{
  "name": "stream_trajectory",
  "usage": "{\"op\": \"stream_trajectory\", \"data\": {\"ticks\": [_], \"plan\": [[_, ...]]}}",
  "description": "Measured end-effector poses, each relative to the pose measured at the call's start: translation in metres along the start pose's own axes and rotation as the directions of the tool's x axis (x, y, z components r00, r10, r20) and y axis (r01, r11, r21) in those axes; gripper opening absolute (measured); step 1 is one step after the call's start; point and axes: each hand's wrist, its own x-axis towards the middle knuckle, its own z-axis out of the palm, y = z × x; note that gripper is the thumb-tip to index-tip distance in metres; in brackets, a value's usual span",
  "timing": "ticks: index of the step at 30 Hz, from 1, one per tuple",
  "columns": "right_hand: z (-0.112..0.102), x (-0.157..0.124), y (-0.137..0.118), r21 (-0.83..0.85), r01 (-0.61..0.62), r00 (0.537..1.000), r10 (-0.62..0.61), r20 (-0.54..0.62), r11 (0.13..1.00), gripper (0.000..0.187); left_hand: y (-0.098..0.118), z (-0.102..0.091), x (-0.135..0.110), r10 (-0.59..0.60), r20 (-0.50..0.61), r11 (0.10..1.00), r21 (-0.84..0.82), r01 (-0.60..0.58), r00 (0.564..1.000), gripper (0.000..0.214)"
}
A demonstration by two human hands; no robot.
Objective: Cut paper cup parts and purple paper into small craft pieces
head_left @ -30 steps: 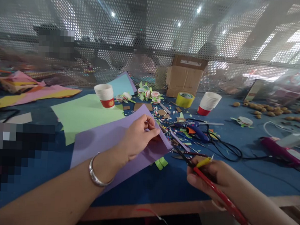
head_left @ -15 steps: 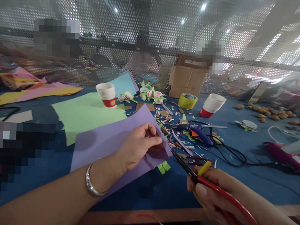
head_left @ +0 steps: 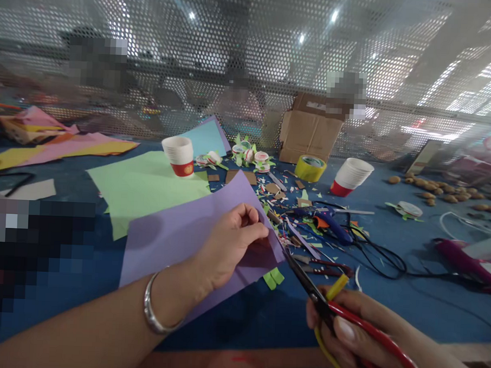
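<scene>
My left hand, with a silver bangle at the wrist, pinches a purple sheet of paper near its right edge and holds it above the table. In my right hand is a pair of scissors with red handles and dark blades. A yellow piece shows beside the handle. The blade tips meet the right corner of the purple sheet. Under that corner lie bright green paper pieces. A larger light green sheet lies flat behind the purple one.
Paper cups stand behind, with another stack to the right. A blue glue gun with its cable, scraps, yellow tape and a cardboard box occupy the middle and back. A purple glue gun lies right.
The scissors and my right hand sit slightly lower and further right in view. The whole scene has shifted a little to the right; my left hand keeps its pinch on the purple sheet.
</scene>
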Motion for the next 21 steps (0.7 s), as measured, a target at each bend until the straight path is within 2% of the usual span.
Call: {"op": "stream_trajectory", "data": {"ticks": [6, 10, 15, 18, 21], "plan": [[-0.003, 0.004, 0.005, -0.066, 0.117, 0.989, -0.11, 0.098, 0.991, 0.053, 0.001, 0.001, -0.002, 0.099, -0.004, 0.988, 0.122, -0.098, 0.995, 0.019], [-0.003, 0.014, 0.006, 0.039, 0.214, 0.961, -0.217, 0.171, 0.976, 0.054, 0.001, 0.004, -0.008, 0.147, -0.012, 0.967, 0.212, -0.141, 0.989, 0.019], [0.0, 0.028, 0.008, 0.112, 0.332, 0.918, -0.348, 0.189, 0.936, 0.047, -0.001, 0.009, -0.014, 0.169, 0.011, 0.958, 0.234, -0.167, 0.985, 0.016], [0.0, 0.03, 0.011, 0.148, 0.373, 0.9, -0.396, 0.182, 0.916, 0.045, -0.002, 0.011, -0.015, 0.164, 0.03, 0.963, 0.214, -0.166, 0.986, 0.016], [-0.003, 0.031, 0.016, 0.188, 0.358, 0.893, -0.395, 0.218, 0.914, 0.049, -0.002, 0.011, -0.013, 0.151, -0.011, 0.967, 0.209, -0.146, 0.988, 0.017]]}}
